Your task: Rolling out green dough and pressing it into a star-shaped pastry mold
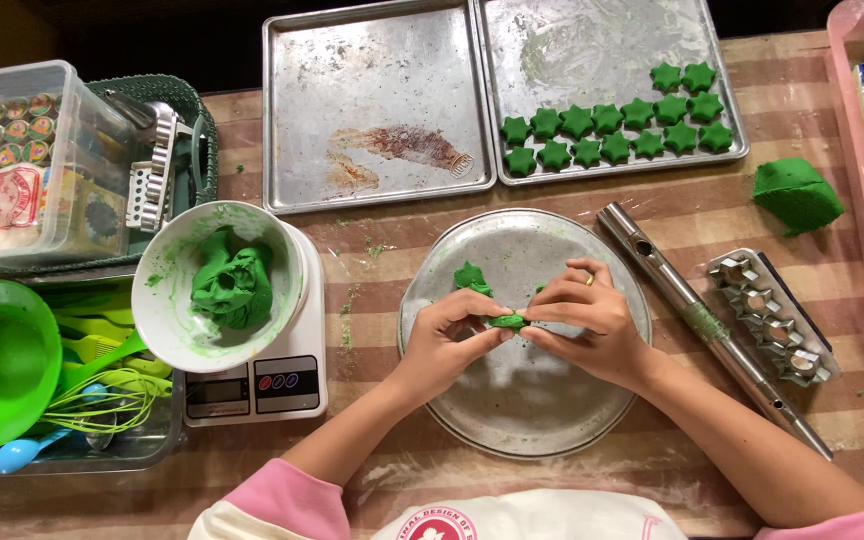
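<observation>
My left hand (449, 335) and my right hand (589, 318) meet over a round metal plate (522, 400). Between their fingertips they pinch one small piece of green dough (507, 321). Just above my left hand another green dough piece (472, 278) lies on the plate. A ring shows on my right hand. Several green star-shaped dough pieces (612, 125) sit in rows on the right baking tray (552, 50).
An empty baking tray (377, 105) lies beside the filled one. A white bowl of green dough (232, 285) stands on a kitchen scale (282, 385). A metal tube (707, 325), a star cutter mould (774, 320), a dough lump (797, 193) lie right. Utensil containers stand left.
</observation>
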